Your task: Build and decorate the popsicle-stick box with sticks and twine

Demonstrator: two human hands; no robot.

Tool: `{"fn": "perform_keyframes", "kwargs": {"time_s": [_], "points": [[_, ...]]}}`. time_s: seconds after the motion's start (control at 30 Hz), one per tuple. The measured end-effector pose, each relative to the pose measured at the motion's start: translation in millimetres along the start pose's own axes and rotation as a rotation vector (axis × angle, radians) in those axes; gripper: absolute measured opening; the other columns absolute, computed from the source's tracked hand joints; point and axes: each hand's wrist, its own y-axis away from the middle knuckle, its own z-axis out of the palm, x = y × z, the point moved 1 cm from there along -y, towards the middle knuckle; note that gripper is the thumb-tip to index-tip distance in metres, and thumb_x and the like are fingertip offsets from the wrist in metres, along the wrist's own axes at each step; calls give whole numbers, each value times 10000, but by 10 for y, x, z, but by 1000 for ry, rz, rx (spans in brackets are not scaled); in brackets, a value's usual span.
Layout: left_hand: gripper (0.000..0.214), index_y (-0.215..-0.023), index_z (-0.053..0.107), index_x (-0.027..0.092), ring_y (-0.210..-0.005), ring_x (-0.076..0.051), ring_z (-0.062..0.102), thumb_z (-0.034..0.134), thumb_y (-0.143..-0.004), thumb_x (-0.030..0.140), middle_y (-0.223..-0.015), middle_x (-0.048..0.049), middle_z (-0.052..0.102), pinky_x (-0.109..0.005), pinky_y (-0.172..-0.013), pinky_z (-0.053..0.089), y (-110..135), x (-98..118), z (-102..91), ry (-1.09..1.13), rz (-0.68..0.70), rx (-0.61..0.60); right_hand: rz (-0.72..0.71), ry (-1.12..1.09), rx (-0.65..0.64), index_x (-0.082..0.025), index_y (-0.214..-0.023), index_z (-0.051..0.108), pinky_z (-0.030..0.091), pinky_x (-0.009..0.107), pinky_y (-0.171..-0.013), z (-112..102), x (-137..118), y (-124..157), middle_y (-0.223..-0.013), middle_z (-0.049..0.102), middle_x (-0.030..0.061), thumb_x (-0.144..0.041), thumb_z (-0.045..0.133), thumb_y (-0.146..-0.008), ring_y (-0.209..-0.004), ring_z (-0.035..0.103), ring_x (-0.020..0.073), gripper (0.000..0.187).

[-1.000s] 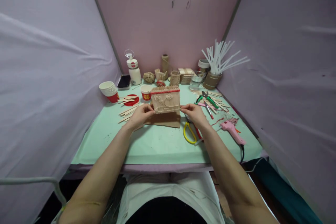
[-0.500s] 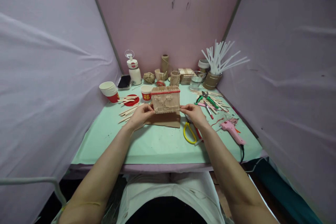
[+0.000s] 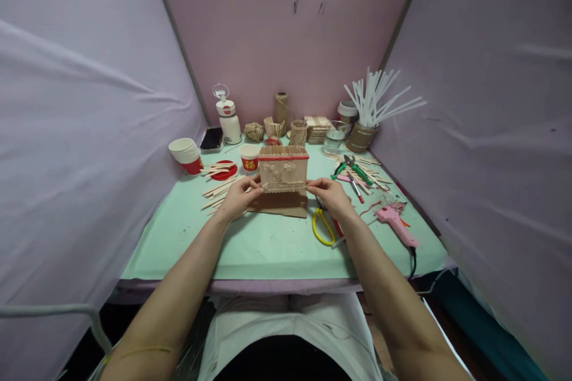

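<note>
A small box made of wooden craft sticks (image 3: 283, 169), with a red trim along its top and a twine flower on its front, stands upright over a brown cardboard sheet (image 3: 281, 206) on the green table. My left hand (image 3: 237, 196) pinches its lower left corner. My right hand (image 3: 331, 195) pinches its lower right corner. Both hands are closed on the box.
Yellow-handled scissors (image 3: 322, 226) and a pink glue gun (image 3: 395, 223) lie to the right. Green pliers (image 3: 353, 168) and loose sticks (image 3: 217, 187) flank the box. Paper cups (image 3: 185, 155), a bottle (image 3: 227, 121), twine rolls and a holder of white straws (image 3: 366, 113) line the back.
The box has tilted slightly more upright and shifted a little to the right between my hands. Both hands kept their grip.
</note>
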Motion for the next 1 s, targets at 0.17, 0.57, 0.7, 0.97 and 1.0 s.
{"fn": "perform_keyframes", "kwargs": {"time_s": [0.17, 0.57, 0.7, 0.97, 1.0], "points": [[305, -697, 492, 183, -1045, -231, 609, 688, -699, 417, -1307, -120, 563, -350, -817, 470, 11, -21, 57, 178, 21, 18, -13, 1, 19, -191, -672, 658, 479, 348, -865, 16, -114, 29, -937, 739, 66, -363, 792, -552, -916, 662, 217, 248], [352, -696, 476, 186, -642, -104, 556, 731, -650, 425, -843, -15, 622, -246, -573, 432, 21, -23, 159, 383, -133, 69, 18, 59, 40, -189, -691, 674, 488, 335, -793, -7, -159, 13, -798, 737, 45, -355, 782, -554, -792, 664, 205, 241], [347, -670, 474, 182, -602, -84, 530, 755, -641, 383, -738, 19, 572, -240, -560, 443, 8, -37, 132, 466, -197, 50, 54, 61, 7, -182, -700, 681, 482, 321, -766, -4, -168, 20, -724, 726, 34, -323, 773, -561, -739, 661, 195, 219], [353, -730, 504, 174, -600, -84, 535, 782, -605, 351, -689, 44, 542, -221, -568, 447, 25, -39, 145, 513, -203, 48, 50, 100, -7, -169, -708, 671, 468, 307, -740, -14, -185, 25, -724, 718, 34, -340, 759, -575, -734, 648, 186, 233], [350, -753, 512, 174, -615, -84, 540, 783, -603, 338, -717, 41, 555, -219, -580, 448, 23, -48, 144, 496, -193, 43, 40, 108, 0, -168, -706, 668, 464, 301, -729, -22, -172, 15, -728, 716, 32, -338, 759, -572, -723, 640, 179, 235]]}}
